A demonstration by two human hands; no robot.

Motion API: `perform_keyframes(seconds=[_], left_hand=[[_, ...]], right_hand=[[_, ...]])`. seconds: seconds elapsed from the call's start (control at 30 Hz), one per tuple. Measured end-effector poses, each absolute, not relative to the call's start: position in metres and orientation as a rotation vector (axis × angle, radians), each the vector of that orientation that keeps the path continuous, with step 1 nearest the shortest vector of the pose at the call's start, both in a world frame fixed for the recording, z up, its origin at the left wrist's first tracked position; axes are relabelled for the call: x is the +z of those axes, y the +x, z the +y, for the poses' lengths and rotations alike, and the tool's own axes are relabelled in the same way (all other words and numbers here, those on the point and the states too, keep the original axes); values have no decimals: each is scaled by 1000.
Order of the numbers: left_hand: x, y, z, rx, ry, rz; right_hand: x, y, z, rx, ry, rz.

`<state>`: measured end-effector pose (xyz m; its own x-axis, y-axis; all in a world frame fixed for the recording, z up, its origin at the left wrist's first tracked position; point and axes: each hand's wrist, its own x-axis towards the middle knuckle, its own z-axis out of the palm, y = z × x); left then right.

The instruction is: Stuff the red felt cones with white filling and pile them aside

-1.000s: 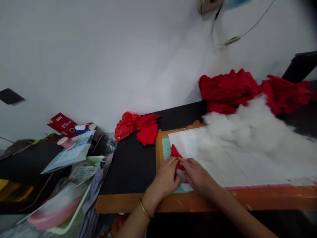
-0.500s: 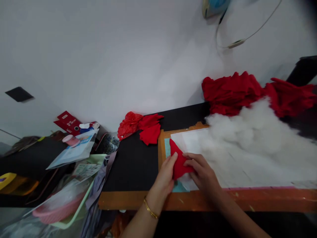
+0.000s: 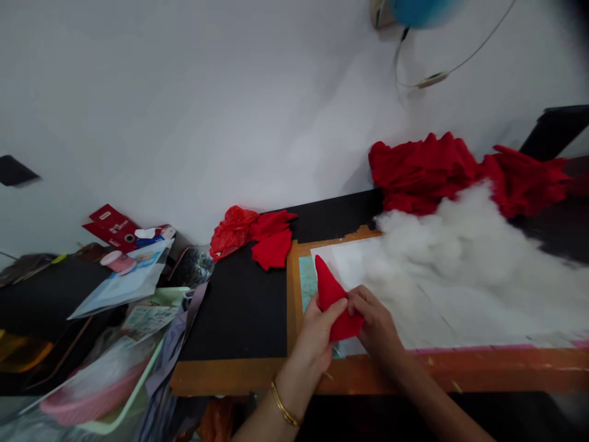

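Note:
A small pointed red cloth piece (image 3: 335, 307) is held between both hands above the front of the table, its tip pointing up and away. My left hand (image 3: 317, 328) wraps its left side, thumb pressed on the face of the cloth. My right hand (image 3: 372, 319) pinches the cloth's right edge with curled fingers; whether anything else is between those fingers is hidden. Just right of the hands, a large heap of white fluffy stuffing (image 3: 442, 245) spreads over white sheeting (image 3: 340, 258). A gold bracelet (image 3: 284, 405) circles my left wrist.
Dark red cloth pieces (image 3: 423, 172) are piled behind the stuffing. More red cloth (image 3: 272, 245) lies beside a red plastic bag (image 3: 234, 230) at the back. Left of the table stand a pale green basket (image 3: 147, 374) and a pink tub (image 3: 120, 263) on papers. Brown tape covers the table edge (image 3: 230, 374).
My right fingers have curled from lying over the cloth into a pinch at its edge. The cloth has turned a little, and the whole view has shifted slightly.

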<state>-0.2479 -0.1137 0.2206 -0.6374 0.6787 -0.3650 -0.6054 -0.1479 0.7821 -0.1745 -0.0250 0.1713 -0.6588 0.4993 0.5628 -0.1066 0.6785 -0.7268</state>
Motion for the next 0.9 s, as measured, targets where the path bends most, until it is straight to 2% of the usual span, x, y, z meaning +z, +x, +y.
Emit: perform_keyframes(seconds=[0.1,0.2,0.33,0.43,0.53,0.67,0.9], left_hand=[[217,-246,-118,1825,90,1226],[213,-250,-123,1745,79,1215],[209,-260,-127,1779,100,1287],[210,-260,-127,1743,138,1281],[212,-250,-125,1625,228,1255],[208,-238,-127,1379,368,1394],[199,-244,-131,1266,448,1553]], right_hand=[[168,-175,-26,923,-338,-2089],[172,-167,-21,1041,-329,-2119],[190,-146,-7,1444,-240,-2190],[202,-140,0,1678,-392,-2115],[207,-148,-5,1855,-482,-2037],[203,-163,-20,2350,-588,-1832],[201,-162,-25,2465,-508,-1525]])
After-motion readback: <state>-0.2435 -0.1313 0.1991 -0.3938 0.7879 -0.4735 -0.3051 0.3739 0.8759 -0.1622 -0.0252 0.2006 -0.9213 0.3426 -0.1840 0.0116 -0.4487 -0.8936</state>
